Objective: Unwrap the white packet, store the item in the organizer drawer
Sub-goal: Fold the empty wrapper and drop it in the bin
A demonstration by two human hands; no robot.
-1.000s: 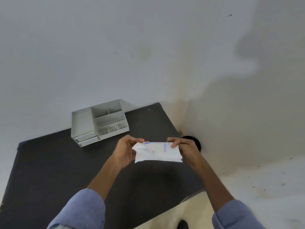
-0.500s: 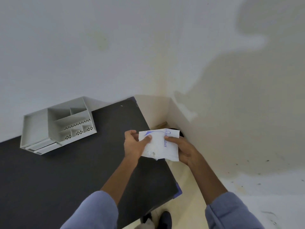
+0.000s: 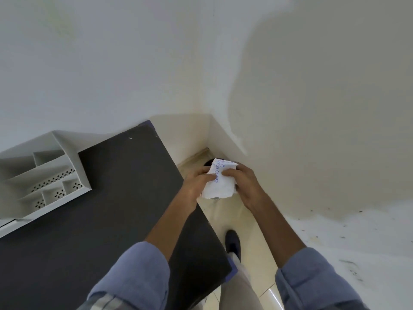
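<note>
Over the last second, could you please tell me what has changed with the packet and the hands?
Both hands, left hand and right hand, carried the white packet rightward, off the black table to above the floor, turning it from lengthwise to upright. Both hands still grip it; the organizer stayed put.

On the crumpled white paper packet [image 3: 220,180], blue capital letters running lengthwise read "GLOVES", preceded by a partly creased word that looks like "...YLRE", with a faint blue swoosh mark above them too blurred to read.
</note>
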